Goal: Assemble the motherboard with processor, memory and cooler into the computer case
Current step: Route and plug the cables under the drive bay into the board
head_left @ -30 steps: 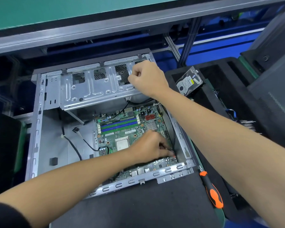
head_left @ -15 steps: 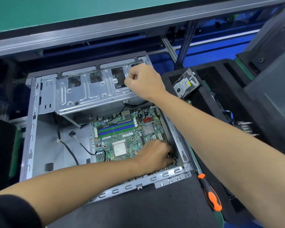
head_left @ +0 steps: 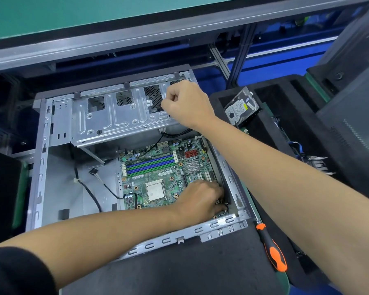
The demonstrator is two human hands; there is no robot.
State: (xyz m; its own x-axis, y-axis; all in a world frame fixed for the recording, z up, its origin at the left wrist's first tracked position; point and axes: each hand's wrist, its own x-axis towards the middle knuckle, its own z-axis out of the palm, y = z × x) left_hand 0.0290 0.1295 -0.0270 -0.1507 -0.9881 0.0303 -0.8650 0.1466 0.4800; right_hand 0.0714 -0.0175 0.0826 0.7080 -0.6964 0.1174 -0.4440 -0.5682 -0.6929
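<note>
The left hand (head_left: pixel 202 200) reaches down into the computer case (head_left: pixel 38 167), its fingers curled at the right edge of the motherboard (head_left: pixel 158 173); what they pinch, if anything, I cannot tell. The right hand (head_left: pixel 184 103) is a closed fist resting on the metal drive cage (head_left: pixel 115 120) at the far side of the case, and whether it holds something is hidden.

The motherboard lies flat in the open case, with the processor (head_left: pixel 156 191) seated in its socket and blue and green memory slots (head_left: pixel 150 163) behind it. Black cables (head_left: pixel 90 192) trail across the bare case floor on the left.

To the right, a hard drive (head_left: pixel 241 108) leans in a black foam tray (head_left: pixel 285 128). A screwdriver (head_left: pixel 272 248) with an orange and black handle lies just beside the case corner.
</note>
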